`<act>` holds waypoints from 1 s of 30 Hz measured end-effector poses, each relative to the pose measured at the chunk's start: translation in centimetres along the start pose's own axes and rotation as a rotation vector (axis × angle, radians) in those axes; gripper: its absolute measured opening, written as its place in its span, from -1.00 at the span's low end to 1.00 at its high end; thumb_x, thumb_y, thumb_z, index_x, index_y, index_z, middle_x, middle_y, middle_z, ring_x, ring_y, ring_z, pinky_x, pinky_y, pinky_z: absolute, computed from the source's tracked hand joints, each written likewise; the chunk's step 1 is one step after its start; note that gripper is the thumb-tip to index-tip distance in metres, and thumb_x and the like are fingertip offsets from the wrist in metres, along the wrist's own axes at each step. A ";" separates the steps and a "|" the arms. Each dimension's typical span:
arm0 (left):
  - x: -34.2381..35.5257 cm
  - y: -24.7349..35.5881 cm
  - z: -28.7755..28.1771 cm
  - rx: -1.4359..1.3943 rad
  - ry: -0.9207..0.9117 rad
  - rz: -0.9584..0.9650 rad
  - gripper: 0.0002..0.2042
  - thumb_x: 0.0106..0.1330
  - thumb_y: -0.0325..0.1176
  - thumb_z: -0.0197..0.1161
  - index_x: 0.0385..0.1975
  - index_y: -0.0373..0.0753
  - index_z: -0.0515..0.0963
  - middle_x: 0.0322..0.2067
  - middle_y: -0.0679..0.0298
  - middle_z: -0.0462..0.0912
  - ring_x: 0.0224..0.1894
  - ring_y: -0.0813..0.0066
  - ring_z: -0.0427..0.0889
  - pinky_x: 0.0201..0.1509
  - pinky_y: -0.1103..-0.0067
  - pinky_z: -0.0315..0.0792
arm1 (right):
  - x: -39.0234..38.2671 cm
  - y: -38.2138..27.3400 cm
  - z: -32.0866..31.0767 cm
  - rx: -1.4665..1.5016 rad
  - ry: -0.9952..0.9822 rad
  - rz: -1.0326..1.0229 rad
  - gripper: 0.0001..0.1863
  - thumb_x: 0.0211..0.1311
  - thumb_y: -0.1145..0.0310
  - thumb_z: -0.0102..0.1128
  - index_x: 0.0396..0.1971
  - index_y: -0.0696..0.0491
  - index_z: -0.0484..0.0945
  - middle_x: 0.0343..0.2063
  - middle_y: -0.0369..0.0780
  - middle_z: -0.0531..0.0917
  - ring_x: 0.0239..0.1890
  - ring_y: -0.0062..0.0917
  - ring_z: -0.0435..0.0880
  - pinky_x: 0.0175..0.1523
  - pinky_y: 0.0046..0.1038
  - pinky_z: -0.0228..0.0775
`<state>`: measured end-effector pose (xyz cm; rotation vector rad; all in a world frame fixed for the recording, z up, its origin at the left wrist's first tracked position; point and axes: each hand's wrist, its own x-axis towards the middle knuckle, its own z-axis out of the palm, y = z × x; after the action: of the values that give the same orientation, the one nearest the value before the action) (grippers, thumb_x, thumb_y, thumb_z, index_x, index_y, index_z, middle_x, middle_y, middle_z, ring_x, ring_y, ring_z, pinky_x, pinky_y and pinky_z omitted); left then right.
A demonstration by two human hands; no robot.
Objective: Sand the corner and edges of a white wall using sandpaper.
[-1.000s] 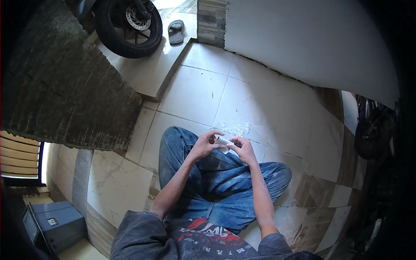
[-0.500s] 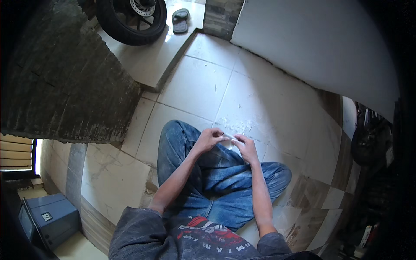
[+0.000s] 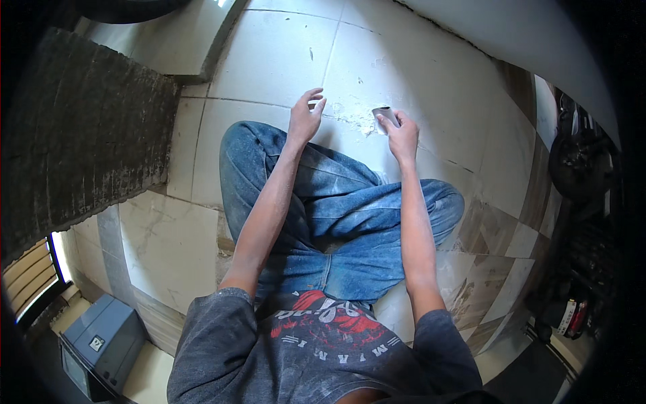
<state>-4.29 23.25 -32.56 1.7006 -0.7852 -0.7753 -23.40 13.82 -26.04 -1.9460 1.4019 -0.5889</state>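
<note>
My right hand (image 3: 404,138) grips a small, pale grey tube-like piece (image 3: 382,118) with a dark top opening, just above the floor beside patches of white powder (image 3: 363,126). To its left, my left hand (image 3: 306,114) is raised over the floor with fingers apart and curved, holding nothing. Both forearms reach out over my crossed legs in dusty blue jeans (image 3: 350,262).
A rough dark concrete slab (image 3: 94,141) is at left beside a raised tiled step (image 3: 175,47), with a tyre (image 3: 134,13) at the top. A grey-blue box (image 3: 101,337) stands lower left. Dark, motorbike-like machinery (image 3: 575,175) lines the right, below a white wall (image 3: 525,40).
My hands have moved apart and farther out: the piece both held is now in my right hand alone, and my left has let go. The view has shifted, pushing the slipper out of sight.
</note>
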 end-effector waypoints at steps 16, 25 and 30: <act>-2.1 2.3 1.2 -0.150 -0.473 0.059 -0.54 0.32 -0.14 0.12 0.14 -0.23 0.36 0.01 0.08 0.52 0.02 0.29 0.52 0.09 0.43 0.40 | -1.2 0.7 2.2 0.358 -0.231 0.020 -0.70 0.24 0.31 0.14 -0.13 0.20 0.51 -0.35 -0.18 0.66 -0.29 -0.61 0.60 -0.18 -0.57 0.40; -1.7 2.6 0.7 -0.121 -0.361 0.087 -0.61 0.30 -0.15 0.15 0.08 -0.15 0.43 -0.06 0.13 0.57 -0.04 0.32 0.56 0.02 0.45 0.45 | -1.5 1.2 2.1 0.515 -0.216 0.070 -0.73 0.15 0.43 0.23 -0.16 0.22 0.52 -0.38 -0.23 0.65 -0.32 -0.66 0.61 -0.23 -0.65 0.43; -1.8 2.2 1.1 -0.100 -0.367 0.137 -0.65 0.31 -0.19 0.14 0.04 -0.16 0.47 -0.10 0.13 0.59 -0.07 0.33 0.57 0.00 0.46 0.46 | -1.1 2.5 2.2 0.171 -0.164 0.094 -0.72 0.20 0.35 0.18 -0.18 0.22 0.52 -0.43 -0.26 0.64 -0.41 -0.64 0.57 -0.30 -0.59 0.39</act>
<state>-6.47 23.65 -30.51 1.4163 -1.0834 -1.0285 -23.85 14.94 -29.32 -1.7428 1.2889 -0.4773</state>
